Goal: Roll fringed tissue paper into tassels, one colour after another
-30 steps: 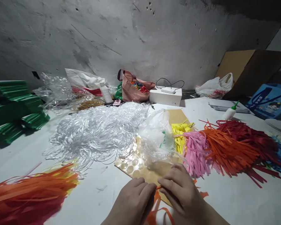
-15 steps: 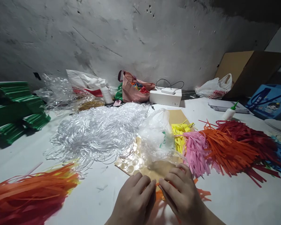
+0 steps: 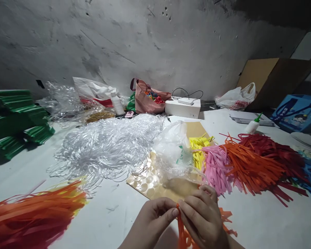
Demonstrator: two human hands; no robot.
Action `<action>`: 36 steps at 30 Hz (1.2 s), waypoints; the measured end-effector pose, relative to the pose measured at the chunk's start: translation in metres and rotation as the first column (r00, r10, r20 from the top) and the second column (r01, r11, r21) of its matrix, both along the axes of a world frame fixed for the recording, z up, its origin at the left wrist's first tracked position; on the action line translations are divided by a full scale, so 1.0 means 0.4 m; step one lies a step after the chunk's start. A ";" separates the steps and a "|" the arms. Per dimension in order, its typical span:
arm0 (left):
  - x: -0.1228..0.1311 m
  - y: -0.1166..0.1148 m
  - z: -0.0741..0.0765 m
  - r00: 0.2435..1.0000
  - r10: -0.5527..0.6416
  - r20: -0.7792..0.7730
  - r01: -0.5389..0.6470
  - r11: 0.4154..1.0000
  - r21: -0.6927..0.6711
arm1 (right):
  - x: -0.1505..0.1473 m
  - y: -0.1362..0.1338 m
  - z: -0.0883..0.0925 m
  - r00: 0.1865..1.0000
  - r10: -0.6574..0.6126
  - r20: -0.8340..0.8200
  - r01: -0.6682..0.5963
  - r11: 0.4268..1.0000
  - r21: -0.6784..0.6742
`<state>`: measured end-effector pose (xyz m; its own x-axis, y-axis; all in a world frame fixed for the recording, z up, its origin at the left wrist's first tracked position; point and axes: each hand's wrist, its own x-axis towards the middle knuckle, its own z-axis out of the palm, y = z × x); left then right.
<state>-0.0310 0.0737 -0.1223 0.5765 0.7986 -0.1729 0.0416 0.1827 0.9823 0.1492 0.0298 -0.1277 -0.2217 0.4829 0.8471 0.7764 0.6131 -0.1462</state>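
Note:
Orange paper strips (image 3: 180,226) hang down between my two hands at the near edge of the table. My left hand (image 3: 155,219) pinches their top end between thumb and forefinger. From the other side, my right hand (image 3: 202,214) has its fingers curled around the strips, the fingertips meeting the left ones. More orange strip ends stick out to the right, beyond the right hand. Just ahead lies a tan board (image 3: 158,192) with pale round stickers on its left part. A crumpled clear plastic bag (image 3: 172,148) rests on it.
White cord (image 3: 109,145) lies heaped at centre left. Yellow (image 3: 197,152), pink (image 3: 216,169), orange (image 3: 251,166) and dark red strips (image 3: 280,152) fan out on the right, near a glue bottle (image 3: 254,125). An orange-red bundle (image 3: 38,211) is front left; green stacks (image 3: 15,121) stand behind.
My left hand has turned, so its thumb now shows, pinching the strip's top. The orange strips hang more visibly between the hands. My right hand has shifted slightly.

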 end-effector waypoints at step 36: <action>-0.012 0.027 0.014 0.982 -0.089 0.166 0.134 0.948 -0.287 | -0.001 -0.004 -0.008 0.982 0.126 -0.141 -0.143 0.983 -0.113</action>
<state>-0.0357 0.0846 -0.1166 0.6961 0.6537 -0.2970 -0.0641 0.4686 0.8811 0.1488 0.0284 -0.1309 -0.1814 0.5582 0.8096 0.6565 0.6817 -0.3230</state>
